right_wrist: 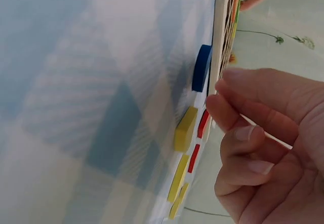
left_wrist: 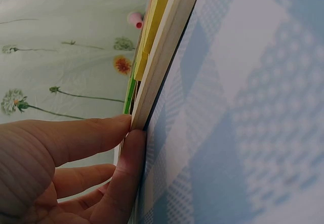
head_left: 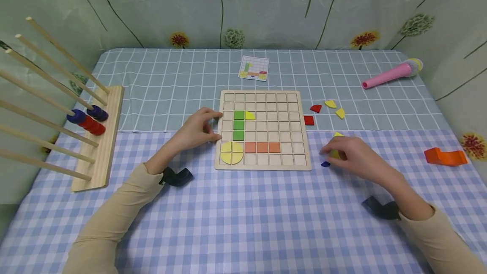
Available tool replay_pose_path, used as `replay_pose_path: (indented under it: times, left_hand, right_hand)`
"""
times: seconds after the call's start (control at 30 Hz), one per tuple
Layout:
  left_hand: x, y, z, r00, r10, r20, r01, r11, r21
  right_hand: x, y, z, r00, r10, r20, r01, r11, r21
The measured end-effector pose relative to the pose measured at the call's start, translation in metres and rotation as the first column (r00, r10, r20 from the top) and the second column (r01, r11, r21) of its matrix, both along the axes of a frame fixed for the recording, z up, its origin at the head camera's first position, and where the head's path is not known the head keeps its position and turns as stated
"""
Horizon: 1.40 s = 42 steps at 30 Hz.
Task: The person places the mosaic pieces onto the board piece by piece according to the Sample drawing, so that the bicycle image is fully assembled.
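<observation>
My left hand (head_left: 195,129) is at the left side of a wooden grid board (head_left: 262,167), with thumb and fingertips against its edge. In the left wrist view, the fingertips (left_wrist: 124,124) meet the board's edge. On the board lie green squares (head_left: 238,125), orange squares (head_left: 262,147), a yellow circle of quarter pieces (head_left: 232,152) and a single yellow quarter piece (head_left: 249,116). Right of the board, my right hand (head_left: 354,157) hovers with bent fingers and nothing between them. Beside its fingertips lie a dark blue piece (right_wrist: 201,68) and a yellow piece (right_wrist: 186,129), partly covered in the head view.
Red pieces (head_left: 309,120) and yellow quarter pieces (head_left: 330,104) lie right of the board. A pattern card (head_left: 254,68) is behind it. A pink toy microphone (head_left: 392,74) and an orange block (head_left: 445,157) stand at the right, a wooden bead rack (head_left: 102,147) at the left.
</observation>
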State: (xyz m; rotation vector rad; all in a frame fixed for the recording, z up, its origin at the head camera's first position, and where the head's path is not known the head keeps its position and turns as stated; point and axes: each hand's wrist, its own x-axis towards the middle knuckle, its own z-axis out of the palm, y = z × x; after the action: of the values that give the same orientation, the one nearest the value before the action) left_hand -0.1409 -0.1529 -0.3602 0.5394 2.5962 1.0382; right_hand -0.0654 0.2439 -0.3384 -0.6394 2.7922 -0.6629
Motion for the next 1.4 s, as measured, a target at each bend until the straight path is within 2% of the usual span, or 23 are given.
replay_pose_path:
  times: [0.2, 0.63, 0.97, 1.27, 1.4]
  left_hand:
    - [0.000, 0.000, -0.001, 1.000, -0.001, -0.004, 0.001, 1.000, -0.003]
    - [0.000, 0.000, 0.000, 1.000, -0.001, -0.008, 0.001, 1.000, 0.002]
    - [0.000, -0.001, 0.000, 1.000, 0.003, -0.005, -0.003, 1.000, 0.001]
    - [0.001, 0.001, 0.001, 1.000, 0.006, 0.005, -0.006, 1.000, 0.002]
    - [0.001, 0.001, 0.000, 1.000, 0.008, 0.005, -0.008, 1.000, 0.002]
  right_hand:
    - [0.002, 0.004, 0.001, 0.998, 0.004, 0.058, -0.007, 0.999, 0.047]
    - [0.002, 0.004, -0.003, 0.995, 0.084, 0.059, -0.087, 0.994, 0.065]
    - [0.001, -0.001, -0.004, 0.993, 0.115, 0.022, -0.116, 0.992, 0.059]
    - [0.001, -0.005, -0.003, 0.997, 0.077, -0.003, -0.077, 0.991, 0.105]
    - [-0.002, -0.012, -0.002, 0.995, 0.094, -0.037, -0.090, 0.991, 0.100]
